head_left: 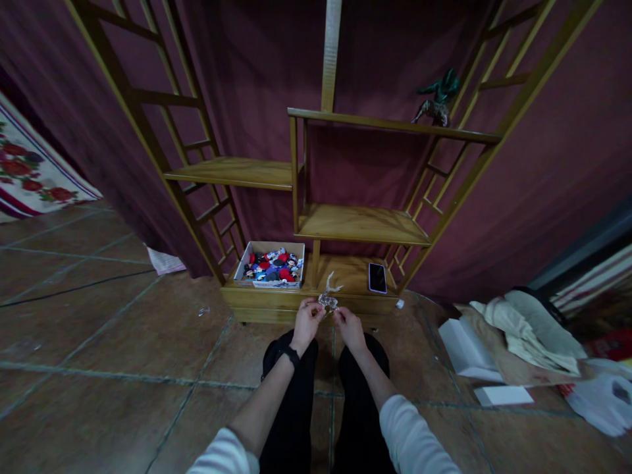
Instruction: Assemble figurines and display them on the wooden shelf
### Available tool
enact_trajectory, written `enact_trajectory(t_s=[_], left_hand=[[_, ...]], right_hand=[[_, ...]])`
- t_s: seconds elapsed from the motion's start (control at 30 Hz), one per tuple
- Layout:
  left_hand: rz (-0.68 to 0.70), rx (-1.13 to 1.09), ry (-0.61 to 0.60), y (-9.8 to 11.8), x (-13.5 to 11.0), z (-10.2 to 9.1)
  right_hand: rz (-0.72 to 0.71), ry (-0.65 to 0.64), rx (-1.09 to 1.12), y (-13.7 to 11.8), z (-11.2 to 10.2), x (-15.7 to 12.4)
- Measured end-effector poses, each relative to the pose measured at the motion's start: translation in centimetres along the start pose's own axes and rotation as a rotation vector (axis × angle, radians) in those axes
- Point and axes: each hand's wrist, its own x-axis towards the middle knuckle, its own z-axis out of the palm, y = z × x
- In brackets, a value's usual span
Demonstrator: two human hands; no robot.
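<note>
The left hand (307, 320) and the right hand (349, 327) meet above the person's knees, each grip pinched narrow on a small clear object (328, 301) held between them, just in front of the bottom board of a wooden shelf unit (360, 224). On that board, a box of colourful small items (270, 264) sits to the left, a pale branching piece (334, 282) lies just behind the object, and a phone (378, 277) lies to the right. A green figurine (441, 97) stands on the top shelf.
</note>
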Motion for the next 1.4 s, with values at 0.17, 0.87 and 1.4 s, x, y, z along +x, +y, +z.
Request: enact_trajectory(t_s=[0.17, 0.87, 1.4], left_hand=[[0.005, -0.025, -0.031, 0.2, 0.0, 0.1], [-0.004, 0.278, -0.207, 1.8, -1.3, 0.2], [0.057, 0.623, -0.055, 2.7, -2.1, 0.1]], right_hand=[[0.054, -0.013, 0.098, -0.1, 0.0, 0.1], [0.024, 0.027, 0.173, 0.6, 0.0, 0.5], [0.055, -0.044, 0.125, -0.3, 0.0, -0.1]])
